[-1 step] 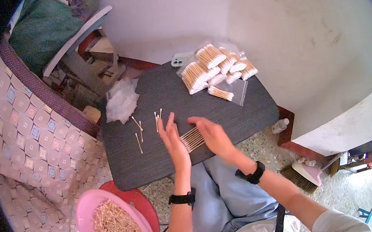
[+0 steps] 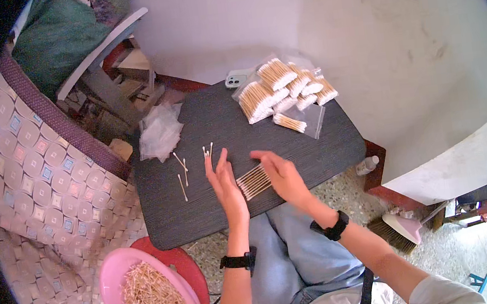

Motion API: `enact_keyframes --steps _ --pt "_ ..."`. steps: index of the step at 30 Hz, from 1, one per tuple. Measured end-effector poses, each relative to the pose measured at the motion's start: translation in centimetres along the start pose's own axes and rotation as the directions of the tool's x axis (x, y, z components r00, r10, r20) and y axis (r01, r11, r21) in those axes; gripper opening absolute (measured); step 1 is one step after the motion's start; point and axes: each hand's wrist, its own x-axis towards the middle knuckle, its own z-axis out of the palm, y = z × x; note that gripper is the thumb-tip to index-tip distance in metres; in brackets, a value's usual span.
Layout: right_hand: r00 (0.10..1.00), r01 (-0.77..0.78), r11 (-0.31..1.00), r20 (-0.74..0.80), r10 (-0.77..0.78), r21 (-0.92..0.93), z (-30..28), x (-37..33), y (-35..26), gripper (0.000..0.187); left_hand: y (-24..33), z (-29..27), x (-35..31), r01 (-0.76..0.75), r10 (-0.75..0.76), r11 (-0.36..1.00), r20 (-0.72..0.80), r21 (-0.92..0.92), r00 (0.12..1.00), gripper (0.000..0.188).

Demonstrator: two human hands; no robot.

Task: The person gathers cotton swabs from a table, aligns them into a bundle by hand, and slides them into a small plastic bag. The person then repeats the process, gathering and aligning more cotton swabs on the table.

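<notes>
A flat row of cotton swabs (image 2: pixel 254 182) lies side by side on the dark table (image 2: pixel 203 216), between my two hands. My left hand (image 2: pixel 225 185) stands on edge at the row's left end, fingers stretched out, palm turned to the swab tips. At the other end is my right hand (image 2: pixel 285 178), its fingers extended and covering the right tips; whether it touches them is hidden. Neither hand grips anything. Several loose swabs (image 2: pixel 183 187) lie left of my left hand, some beyond its fingertips.
Clear bags packed with swabs (image 2: pixel 278 88) are piled at the table's far right, beside a phone (image 2: pixel 236 79). Thin plastic bags (image 2: pixel 160 131) lie at the far left edge. A pink basin (image 2: pixel 109 281) of loose swabs rests on a red stool (image 2: pixel 194 271).
My right hand has shifted slightly right, showing a little more of the swab row. My left hand stays nearly in place.
</notes>
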Motion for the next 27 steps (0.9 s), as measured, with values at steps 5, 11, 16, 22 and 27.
enact_keyframes --steps 5,11,16,22,27 --pt "0.984 0.174 0.981 0.058 -0.169 -0.084 -0.7 -0.1 1.2 0.026 1.5 0.1 0.0 0.048 -0.075 0.985 0.157 0.167 0.985 0.037" --pt "0.868 0.396 0.900 0.396 -0.300 -0.185 -4.8 1.0 -0.6 0.040 4.0 -3.1 -1.0 -0.479 0.063 0.551 0.538 0.683 0.841 0.039" --pt "0.719 0.608 0.739 0.597 -0.356 -0.291 -5.2 1.8 0.2 0.043 4.6 -3.8 -1.3 -0.609 -0.032 0.342 0.656 0.716 0.754 0.044" --pt "0.689 0.688 0.642 0.583 -0.431 -0.339 -4.2 1.5 1.6 0.033 4.5 -3.4 -1.3 -0.646 0.026 0.261 0.664 0.717 0.747 0.034" --pt "0.661 0.740 0.544 0.579 -0.478 -0.396 -4.0 1.6 1.6 0.029 4.9 -2.4 -1.0 -0.573 0.005 0.321 0.604 0.754 0.797 0.017"
